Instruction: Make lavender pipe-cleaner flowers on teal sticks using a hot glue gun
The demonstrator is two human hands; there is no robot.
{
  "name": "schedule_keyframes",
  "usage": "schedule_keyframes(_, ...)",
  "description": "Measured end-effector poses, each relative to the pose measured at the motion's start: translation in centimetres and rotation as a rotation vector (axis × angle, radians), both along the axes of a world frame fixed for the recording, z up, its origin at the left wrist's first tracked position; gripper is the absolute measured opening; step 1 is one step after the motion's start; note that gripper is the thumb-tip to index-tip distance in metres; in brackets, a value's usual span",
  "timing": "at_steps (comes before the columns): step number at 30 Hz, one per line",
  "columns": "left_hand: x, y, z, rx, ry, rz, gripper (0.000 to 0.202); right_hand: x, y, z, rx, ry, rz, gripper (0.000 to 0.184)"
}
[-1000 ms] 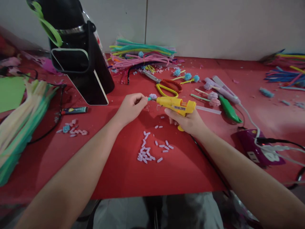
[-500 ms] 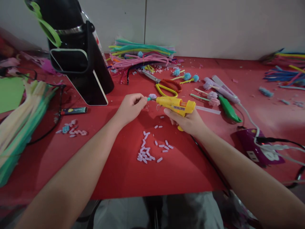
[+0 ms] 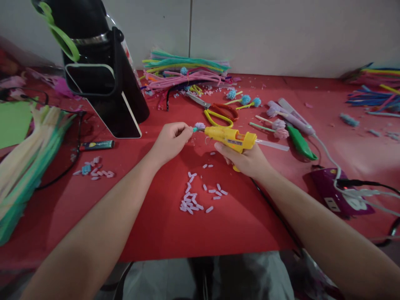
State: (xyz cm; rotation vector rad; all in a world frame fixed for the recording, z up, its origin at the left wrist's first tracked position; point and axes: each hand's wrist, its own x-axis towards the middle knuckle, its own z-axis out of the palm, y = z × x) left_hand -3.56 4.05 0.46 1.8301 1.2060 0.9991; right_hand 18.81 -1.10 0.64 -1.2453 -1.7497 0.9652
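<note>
My left hand point(image 3: 175, 139) pinches the teal stem of a small pipe-cleaner flower point(image 3: 200, 125) with lilac petals. Wrapped round the handle of a yellow hot glue gun point(image 3: 229, 136) is my right hand point(image 3: 242, 158). The gun's nozzle points left and meets the flower near its stem; whether glue is coming out is too small to tell. A clear glue stick point(image 3: 273, 145) juts from the gun's back end. Below both hands, short lilac pipe-cleaner pieces point(image 3: 190, 203) lie scattered on the red table point(image 3: 156, 233).
Beyond my hands lie scissors point(image 3: 218, 116), finished flowers point(image 3: 245, 100) and bundled pipe cleaners point(image 3: 187, 77). A black bottle point(image 3: 125, 75) with a phone point(image 3: 115, 116) against it stands left. At right are a lilac hair-iron-like tool point(image 3: 295, 118), a green object point(image 3: 301, 142) and a purple power strip point(image 3: 340, 191) with cables.
</note>
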Motion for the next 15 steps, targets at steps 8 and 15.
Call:
schedule_keyframes(8,0.02,-0.14,0.2,0.003,0.002,-0.007,0.033,0.1,0.1,0.05,0.011,0.006,-0.02,0.029)
schedule_keyframes(15,-0.09,-0.21,0.24,0.002,0.015,-0.031,0.032,0.16,0.17,-0.3,-0.007,0.02,-0.048,0.032)
